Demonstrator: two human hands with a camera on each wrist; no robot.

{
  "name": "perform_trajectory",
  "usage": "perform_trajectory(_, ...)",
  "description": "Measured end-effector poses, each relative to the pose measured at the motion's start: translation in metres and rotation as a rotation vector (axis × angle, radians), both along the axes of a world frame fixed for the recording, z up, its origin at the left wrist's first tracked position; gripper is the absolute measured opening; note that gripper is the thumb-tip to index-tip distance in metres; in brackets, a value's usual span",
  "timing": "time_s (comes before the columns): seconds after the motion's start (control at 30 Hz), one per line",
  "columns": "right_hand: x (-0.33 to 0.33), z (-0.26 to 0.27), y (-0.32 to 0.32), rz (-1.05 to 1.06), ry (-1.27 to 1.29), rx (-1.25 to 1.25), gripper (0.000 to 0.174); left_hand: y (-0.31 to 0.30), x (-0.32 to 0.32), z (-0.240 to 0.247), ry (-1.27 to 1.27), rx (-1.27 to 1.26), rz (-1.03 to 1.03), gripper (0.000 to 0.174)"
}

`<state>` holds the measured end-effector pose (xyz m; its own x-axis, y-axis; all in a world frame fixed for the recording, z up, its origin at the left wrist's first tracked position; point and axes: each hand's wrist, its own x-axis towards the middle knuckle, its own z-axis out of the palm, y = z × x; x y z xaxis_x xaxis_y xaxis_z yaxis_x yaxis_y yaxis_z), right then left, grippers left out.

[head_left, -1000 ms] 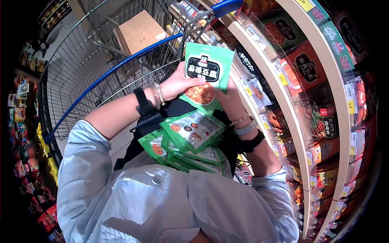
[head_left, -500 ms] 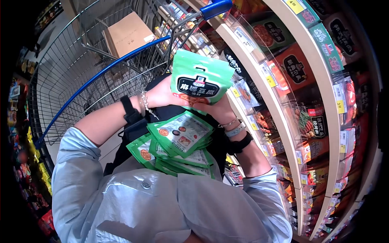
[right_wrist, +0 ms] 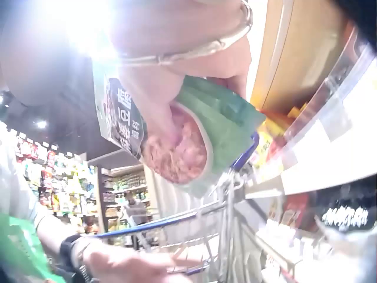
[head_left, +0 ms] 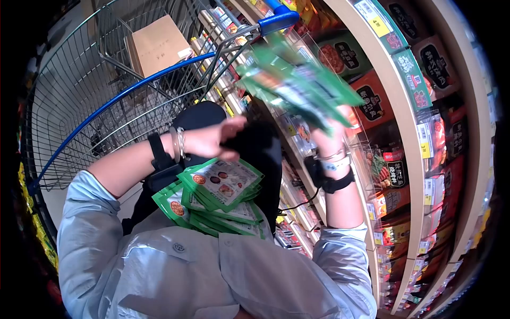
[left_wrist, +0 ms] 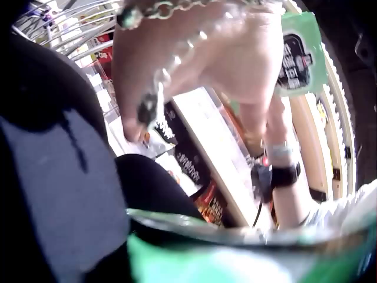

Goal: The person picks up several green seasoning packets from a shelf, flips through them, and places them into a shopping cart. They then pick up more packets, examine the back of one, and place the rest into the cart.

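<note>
My right hand (head_left: 330, 134) grips green seasoning packets (head_left: 297, 85), blurred by motion, beside the shelf in the head view. In the right wrist view the thumb lies across the front packet (right_wrist: 227, 135), over its food picture and dark label. My left hand (head_left: 210, 141) is apart from them, fingers spread and holding nothing, above the lap. Below it, a pile of similar green packets (head_left: 220, 183) lies on the lap, backs up, partly overlapping. The left wrist view shows the left hand (left_wrist: 200, 65) in front of the right arm.
A wire shopping cart with a blue handle (head_left: 133, 87) stands ahead to the left, carrying a brown cardboard box (head_left: 161, 45). Along the right run store shelves (head_left: 396, 80) with price tags, green packets (head_left: 340, 53) and red packets (head_left: 370, 101).
Both hands held the green packets upright in front of me. My left hand has let go, and the right hand has swung them rightward towards the shelves. The lap pile stays put.
</note>
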<state>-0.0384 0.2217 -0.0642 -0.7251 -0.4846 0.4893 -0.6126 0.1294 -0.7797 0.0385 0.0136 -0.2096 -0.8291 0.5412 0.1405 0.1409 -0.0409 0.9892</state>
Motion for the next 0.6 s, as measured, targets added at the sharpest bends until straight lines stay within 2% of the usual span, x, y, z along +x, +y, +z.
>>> perform_trajectory(0.03, -0.013, 0.01, 0.007, -0.172, 0.294, 0.124, 0.027, -0.002, 0.005, -0.009, 0.236, -0.184, -0.131, 0.077)
perform_trajectory(0.07, -0.027, 0.015, 0.011, -0.258, 0.328, -0.02, 0.024, 0.003, 0.009, -0.005, 0.236, -0.307, -0.284, 0.077)
perform_trajectory(0.1, -0.03, 0.031, 0.016, -0.482, 0.909, 0.504, 0.025, 0.008, 0.01, 0.002, 0.234, -0.431, -0.438, 0.078)
perform_trajectory(0.13, -0.058, 0.03, 0.034, -0.538, 1.074, 0.61, 0.027, 0.008, 0.011, 0.004, 0.234, -0.422, -0.436, 0.078)
perform_trajectory(0.17, -0.069, 0.037, 0.028, -0.48, 0.979, 0.343, 0.027, 0.009, 0.011, 0.006, 0.226, -0.462, -0.469, 0.076)
perform_trajectory(0.23, -0.089, 0.029, 0.028, -0.568, 0.801, 0.265, 0.026, 0.008, 0.011, 0.007, 0.221, -0.5, -0.499, 0.074)
perform_trajectory(0.3, -0.094, 0.03, 0.023, -0.624, 0.572, 0.295, 0.027, 0.007, 0.012, 0.005, 0.152, -0.476, -0.521, 0.073)
perform_trajectory(0.37, -0.095, 0.028, 0.016, -0.498, 0.368, 0.183, 0.027, 0.005, 0.011, 0.003, 0.156, -0.477, -0.519, 0.074)
perform_trajectory(0.43, -0.109, 0.028, 0.021, -0.526, 0.304, 0.239, 0.03, 0.005, 0.01, -0.001, 0.156, -0.476, -0.52, 0.074)
perform_trajectory(0.5, -0.12, 0.034, 0.025, -0.703, 0.087, 0.673, 0.041, 0.004, 0.009, -0.006, 0.157, -0.482, -0.526, 0.074)
perform_trajectory(0.53, -0.126, 0.035, 0.025, -0.702, 0.086, 0.68, 0.041, 0.003, 0.008, -0.006, 0.155, -0.475, -0.527, 0.074)
perform_trajectory(0.6, -0.132, 0.038, 0.023, -0.672, -0.119, 0.728, 0.047, 0.002, 0.008, -0.006, 0.143, -0.456, -0.535, 0.075)
